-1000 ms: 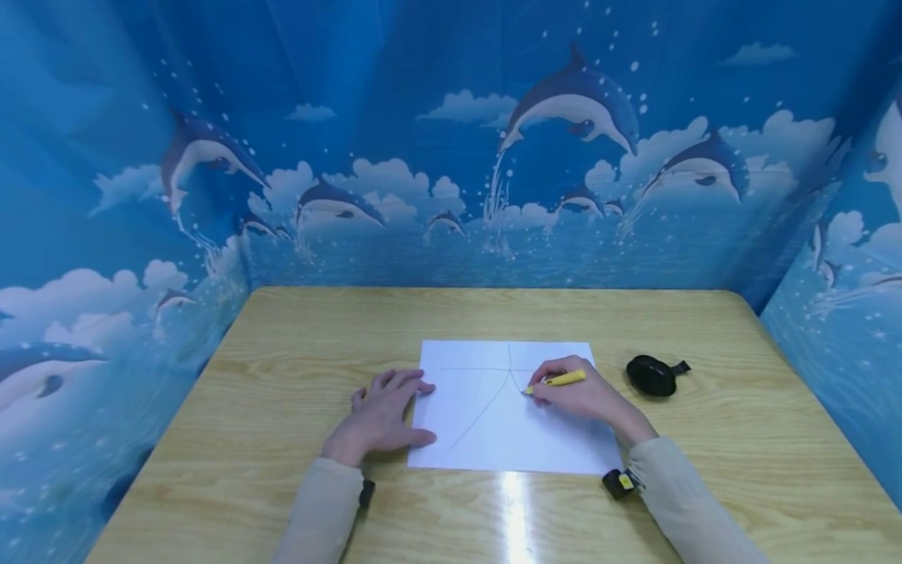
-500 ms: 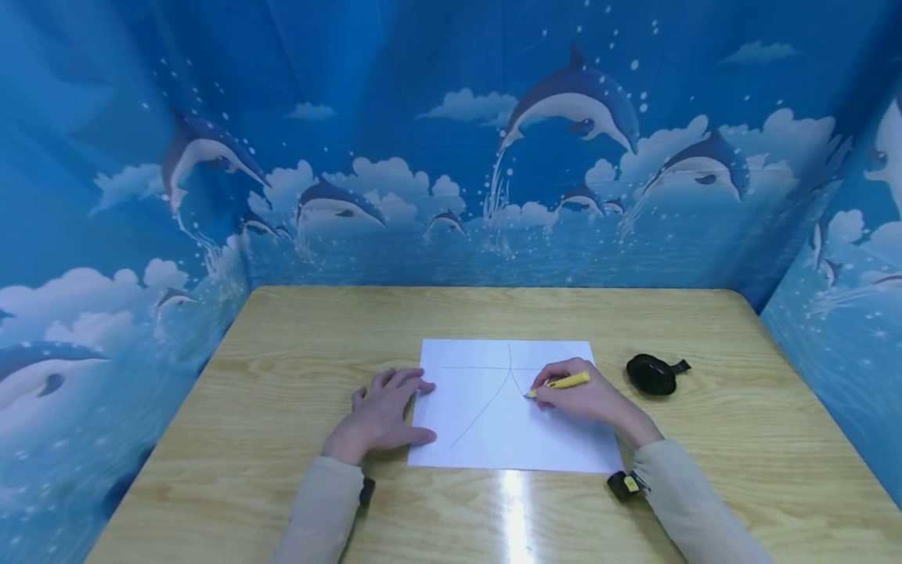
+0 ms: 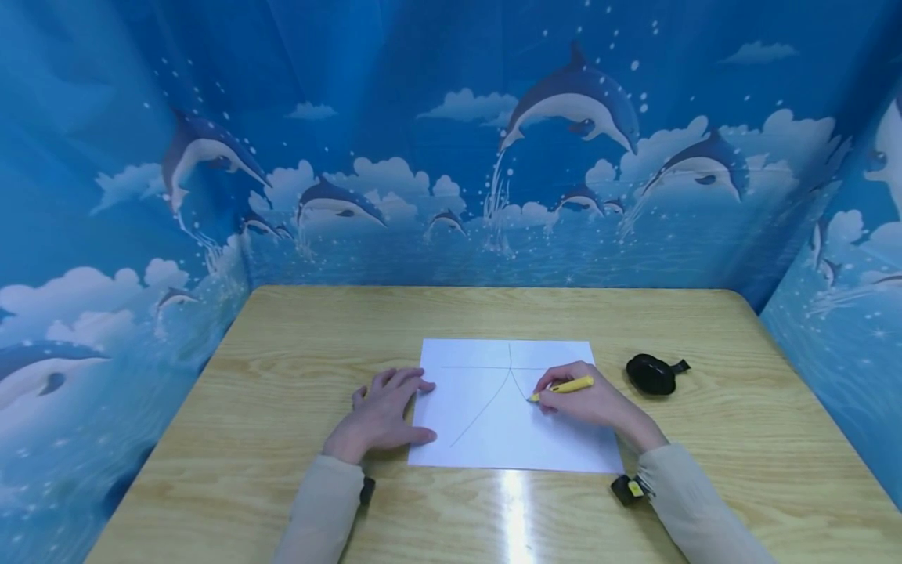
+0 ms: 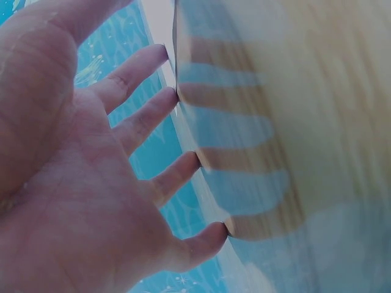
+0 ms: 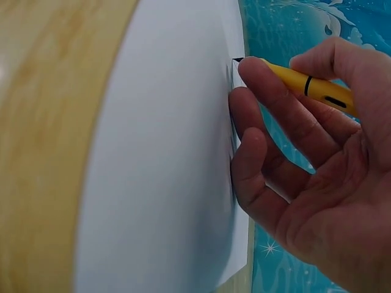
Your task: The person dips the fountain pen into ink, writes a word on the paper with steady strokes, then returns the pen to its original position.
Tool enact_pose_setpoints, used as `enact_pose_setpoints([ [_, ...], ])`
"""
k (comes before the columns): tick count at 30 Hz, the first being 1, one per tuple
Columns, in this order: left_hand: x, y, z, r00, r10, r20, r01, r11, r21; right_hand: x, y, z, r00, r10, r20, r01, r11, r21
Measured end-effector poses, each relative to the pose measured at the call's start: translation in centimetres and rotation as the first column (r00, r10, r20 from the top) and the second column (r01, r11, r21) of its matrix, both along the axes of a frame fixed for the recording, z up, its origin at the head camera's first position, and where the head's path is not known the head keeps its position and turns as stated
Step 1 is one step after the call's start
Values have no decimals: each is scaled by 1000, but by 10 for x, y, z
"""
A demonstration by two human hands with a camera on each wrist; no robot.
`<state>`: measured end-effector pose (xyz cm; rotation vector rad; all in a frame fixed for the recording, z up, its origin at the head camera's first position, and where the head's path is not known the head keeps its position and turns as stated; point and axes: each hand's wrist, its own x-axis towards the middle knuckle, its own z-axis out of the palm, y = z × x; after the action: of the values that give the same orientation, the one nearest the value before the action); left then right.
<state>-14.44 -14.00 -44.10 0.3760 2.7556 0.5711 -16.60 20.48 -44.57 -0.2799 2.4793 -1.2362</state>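
A white sheet of paper (image 3: 479, 439) lies on the wooden table, bearing thin dark lines: a horizontal one, a short vertical one and two slanting down from where they meet. My right hand (image 3: 585, 399) pinches a yellow pen (image 3: 572, 385), its tip on the paper at the lower end of the right slanting line. In the right wrist view the pen (image 5: 327, 91) sits between thumb and fingers, dark nib against the sheet. My left hand (image 3: 384, 415) rests with spread fingers at the paper's left edge; in the left wrist view its fingertips (image 4: 211, 235) touch the surface.
A small black dish-like object with a short tab (image 3: 651, 375) lies on the table (image 3: 317, 321) right of the paper. A blue curtain printed with dolphins (image 3: 423, 235) hangs behind and at both sides. Dark wrist cameras (image 3: 627, 489) sit at the cuffs.
My right hand has moved slightly down and to the right with the pen, and the right slanting line has grown longer. My left hand has stayed in place.
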Motion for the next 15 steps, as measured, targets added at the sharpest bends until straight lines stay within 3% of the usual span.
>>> enact_pose_setpoints([
  [15,1,0,-1,1000,2,-4,-2,1000,7,5,7,0,998,59,-27,-59,998,2],
])
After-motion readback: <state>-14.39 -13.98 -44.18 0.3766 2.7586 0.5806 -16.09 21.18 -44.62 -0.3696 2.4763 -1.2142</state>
